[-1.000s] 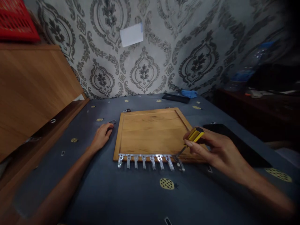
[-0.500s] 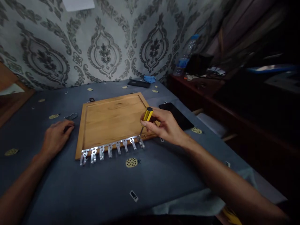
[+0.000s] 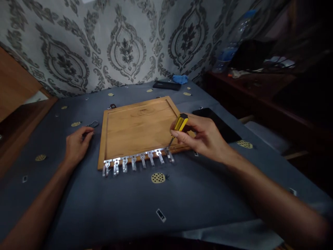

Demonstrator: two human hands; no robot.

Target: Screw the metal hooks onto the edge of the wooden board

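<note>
The right hand (image 3: pixel 205 137) is clamped on a tilted yellow-and-black screwdriver (image 3: pixel 181 123), its tip at the right end of a shiny eight-hook strip (image 3: pixel 143 157) along the near edge of a brown wooden board (image 3: pixel 137 128). The left hand (image 3: pixel 78 143) lies curled beside it; whether gripping, I cannot tell. The cloth's (image 3: pixel 125 208) white label (image 3: pixel 160 215) is illegible.

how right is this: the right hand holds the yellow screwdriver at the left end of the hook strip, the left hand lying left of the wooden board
One slip: the head view shows the screwdriver at the right end of the hook strip, not the left. The right hand does hold it, and the left hand lies left of the wooden board.
</note>
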